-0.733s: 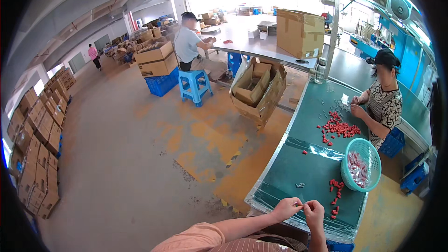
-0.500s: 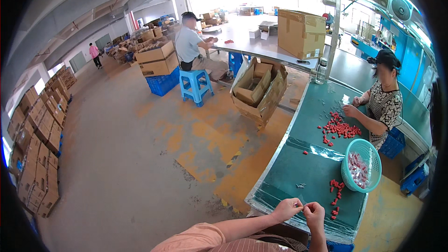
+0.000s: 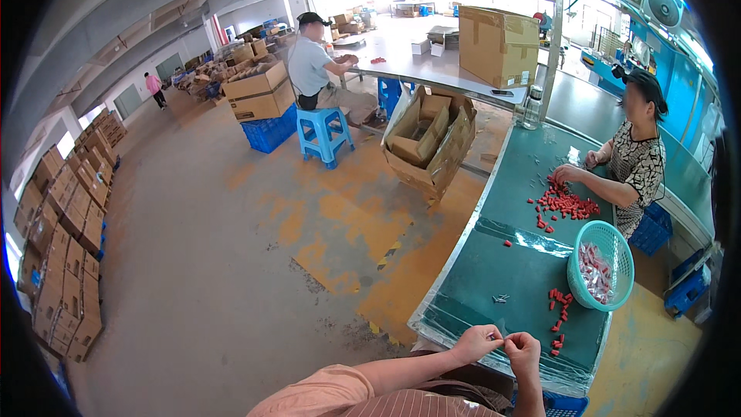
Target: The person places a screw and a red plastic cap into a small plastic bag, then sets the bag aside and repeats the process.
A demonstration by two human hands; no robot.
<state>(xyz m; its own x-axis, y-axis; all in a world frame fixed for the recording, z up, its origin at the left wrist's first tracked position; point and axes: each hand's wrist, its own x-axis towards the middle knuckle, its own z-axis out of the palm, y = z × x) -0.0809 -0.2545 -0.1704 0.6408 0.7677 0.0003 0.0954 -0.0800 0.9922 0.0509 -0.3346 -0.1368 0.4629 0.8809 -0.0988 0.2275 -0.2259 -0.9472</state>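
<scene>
Both my hands meet over the near edge of the green-topped table [image 3: 471,278]. My left hand [image 3: 476,344] is closed in a pinch, and my right hand [image 3: 523,350] pinches right beside it. Between the fingertips shows a bit of what looks like a small clear plastic bag [image 3: 501,333]; its contents are hidden. Beyond my hands lie a few thin grey metal pieces [image 3: 501,299]. Several small red cylinders [image 3: 558,310] lie right of them, beside a turquoise plastic basket [image 3: 627,264] holding many clear packets with red in them.
Across the table a co-worker [image 3: 639,147] stands by a heap of red cylinders [image 3: 567,203]. A clear bottle [image 3: 532,108] stands at the table's far end. An open carton [image 3: 432,143] is beyond the left edge. Another person sits on a blue stool [image 3: 324,135]; stacked cartons [image 3: 65,270] line the left.
The co-worker's hand has reached down to the red heap, and their head has turned. My hands keep their pinch almost in place. The view has shifted slightly.
</scene>
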